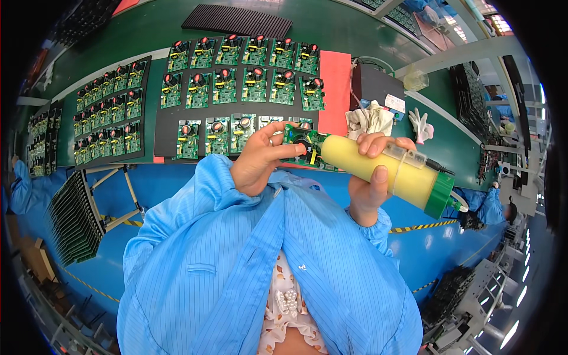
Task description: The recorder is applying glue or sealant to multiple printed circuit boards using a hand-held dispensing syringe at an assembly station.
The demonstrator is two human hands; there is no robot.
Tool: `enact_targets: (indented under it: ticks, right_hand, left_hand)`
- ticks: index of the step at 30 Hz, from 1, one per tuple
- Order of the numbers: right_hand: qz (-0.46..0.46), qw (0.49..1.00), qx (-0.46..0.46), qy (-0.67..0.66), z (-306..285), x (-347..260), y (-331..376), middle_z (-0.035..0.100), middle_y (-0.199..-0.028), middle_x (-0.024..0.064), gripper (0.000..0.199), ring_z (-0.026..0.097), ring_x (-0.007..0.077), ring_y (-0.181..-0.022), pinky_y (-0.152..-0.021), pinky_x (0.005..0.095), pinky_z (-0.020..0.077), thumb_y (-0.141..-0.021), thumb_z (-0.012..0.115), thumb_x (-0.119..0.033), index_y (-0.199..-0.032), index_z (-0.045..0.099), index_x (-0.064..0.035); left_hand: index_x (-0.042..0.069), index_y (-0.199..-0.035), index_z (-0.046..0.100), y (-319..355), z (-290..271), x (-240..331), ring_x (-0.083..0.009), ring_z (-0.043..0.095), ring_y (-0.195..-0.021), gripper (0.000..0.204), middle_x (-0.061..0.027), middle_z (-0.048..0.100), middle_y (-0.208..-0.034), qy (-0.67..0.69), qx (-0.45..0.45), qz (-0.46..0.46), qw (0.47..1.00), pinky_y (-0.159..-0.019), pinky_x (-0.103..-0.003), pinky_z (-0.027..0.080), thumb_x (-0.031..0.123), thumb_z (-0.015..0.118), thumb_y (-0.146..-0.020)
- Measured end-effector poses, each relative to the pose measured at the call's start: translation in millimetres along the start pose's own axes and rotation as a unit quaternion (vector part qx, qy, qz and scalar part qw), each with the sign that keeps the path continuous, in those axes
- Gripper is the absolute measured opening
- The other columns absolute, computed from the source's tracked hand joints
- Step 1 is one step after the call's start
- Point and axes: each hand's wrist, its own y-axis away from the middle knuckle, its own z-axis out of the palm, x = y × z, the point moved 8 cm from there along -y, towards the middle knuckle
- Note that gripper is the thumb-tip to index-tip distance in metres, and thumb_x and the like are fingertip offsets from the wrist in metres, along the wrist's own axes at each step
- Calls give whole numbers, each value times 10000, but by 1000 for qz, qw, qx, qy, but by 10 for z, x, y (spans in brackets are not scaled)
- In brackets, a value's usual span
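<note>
My left hand [258,158] grips a green circuit board [312,136], its fingers closed around the near end and upper edge. A round black part and yellow parts stand on that board. My right hand [371,186] is wrapped round a thick yellow glue cartridge [409,180] with a green end cap [439,195] and a clear piece strapped along its side. The cartridge's left end meets the board's right side in this view, and its tip cannot be made out. Just beyond my hands, rows of similar boards [225,86] lie on a black mat [149,127].
A second black mat with boards [108,112] lies to the left. Red sheet [335,89], a crumpled cloth [371,120], a white glove [420,126] and a dark box [378,83] sit at the right. A ridged black tray [236,20] lies at the back. Stacked boards [74,218] stand lower left.
</note>
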Motion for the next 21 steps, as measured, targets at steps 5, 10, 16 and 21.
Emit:
enact_targets:
  ticks: [5, 10, 16, 21]
  right_hand:
    - [18, 1000, -11, -10, 20, 4, -11, 522, -817, 34, 483, 491, 167, -780, -770, 340, 379, -787, 626, -259, -1194, 393, -144]
    - [75, 996, -28, -42, 18, 100, -57, 520, -800, 36, 490, 491, 166, -764, -743, 337, 387, -783, 635, -257, -1193, 396, -137]
    - [116, 990, -44, -64, 35, 183, -88, 513, -799, 37, 491, 486, 165, -761, -747, 339, 390, -787, 634, -262, -1201, 398, -141]
    - [79, 994, -13, -75, -37, 97, -106, 508, -808, 38, 486, 481, 165, -765, -767, 344, 389, -798, 622, -268, -1211, 397, -144]
  left_hand:
    - [31, -1227, 460, 13, 13, 14, -162, 597, -918, 453, -124, 608, -1059, -7, -2, -10, 1000, -838, -272, 483, -52, 592, -801]
    - [30, -1229, 460, 22, 21, -5, -166, 599, -912, 449, -123, 611, -1051, -21, -11, -21, 1000, -838, -275, 485, -50, 588, -806]
    - [27, -1235, 457, 27, 14, -1, -170, 601, -908, 455, -126, 613, -1041, -17, -15, -25, 999, -834, -273, 481, -45, 589, -805]
    - [23, -1240, 455, 38, -7, 20, -169, 599, -909, 460, -129, 610, -1045, -9, -7, -23, 1000, -832, -271, 476, -39, 591, -804]
